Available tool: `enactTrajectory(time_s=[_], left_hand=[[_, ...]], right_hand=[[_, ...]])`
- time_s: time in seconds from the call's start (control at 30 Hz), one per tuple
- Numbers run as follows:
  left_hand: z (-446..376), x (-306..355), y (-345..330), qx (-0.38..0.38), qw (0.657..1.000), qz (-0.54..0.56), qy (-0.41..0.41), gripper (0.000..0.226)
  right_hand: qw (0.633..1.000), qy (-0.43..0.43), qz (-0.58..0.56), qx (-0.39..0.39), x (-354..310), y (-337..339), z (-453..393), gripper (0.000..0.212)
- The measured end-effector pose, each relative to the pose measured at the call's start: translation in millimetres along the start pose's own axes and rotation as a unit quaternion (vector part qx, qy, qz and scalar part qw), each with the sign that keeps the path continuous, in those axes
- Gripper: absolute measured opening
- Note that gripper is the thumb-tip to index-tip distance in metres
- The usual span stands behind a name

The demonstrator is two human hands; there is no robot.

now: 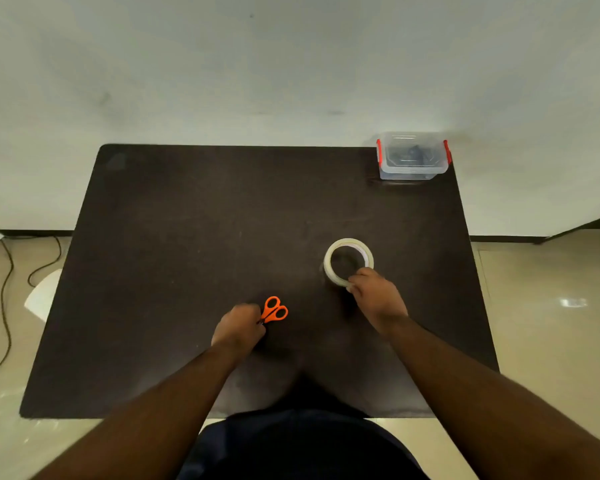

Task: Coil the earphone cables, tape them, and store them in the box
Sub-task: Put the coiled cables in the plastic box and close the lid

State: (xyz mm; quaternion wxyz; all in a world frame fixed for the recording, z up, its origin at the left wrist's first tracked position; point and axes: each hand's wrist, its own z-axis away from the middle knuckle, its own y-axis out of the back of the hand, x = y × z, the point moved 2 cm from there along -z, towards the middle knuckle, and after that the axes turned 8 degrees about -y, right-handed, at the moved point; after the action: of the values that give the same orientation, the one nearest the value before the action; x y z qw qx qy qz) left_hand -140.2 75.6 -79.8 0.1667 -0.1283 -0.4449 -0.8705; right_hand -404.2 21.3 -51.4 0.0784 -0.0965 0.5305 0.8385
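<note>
A roll of clear tape (pixel 334 252) lies flat on the dark table (pixel 187 220), right of centre. My right hand (pixel 374 296) grips its near rim. Orange-handled scissors (pixel 274 309) lie near the table's middle, handles pointing away from me. My left hand (pixel 239 327) curls around their blade end, which is hidden under the fingers. A clear plastic box (pixel 413 157) with red side clips and its lid on stands at the far right corner; dark items show dimly inside. No loose earphone cable is visible on the table.
The table stands against a pale wall. Black cables (pixel 6 306) trail on the floor to the left, beside a white object (pixel 44 296). My dark-clothed lap (pixel 298 445) is at the near edge.
</note>
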Motion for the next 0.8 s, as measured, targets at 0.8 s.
enactTrajectory(time_s=[0.8], left_hand=[[-205, 269, 41, 0.093, 0.972, 0.208, 0.056, 0.012]], right_hand=[[0.987, -0.120, -0.057, 0.089, 170, 95, -108, 0.024]])
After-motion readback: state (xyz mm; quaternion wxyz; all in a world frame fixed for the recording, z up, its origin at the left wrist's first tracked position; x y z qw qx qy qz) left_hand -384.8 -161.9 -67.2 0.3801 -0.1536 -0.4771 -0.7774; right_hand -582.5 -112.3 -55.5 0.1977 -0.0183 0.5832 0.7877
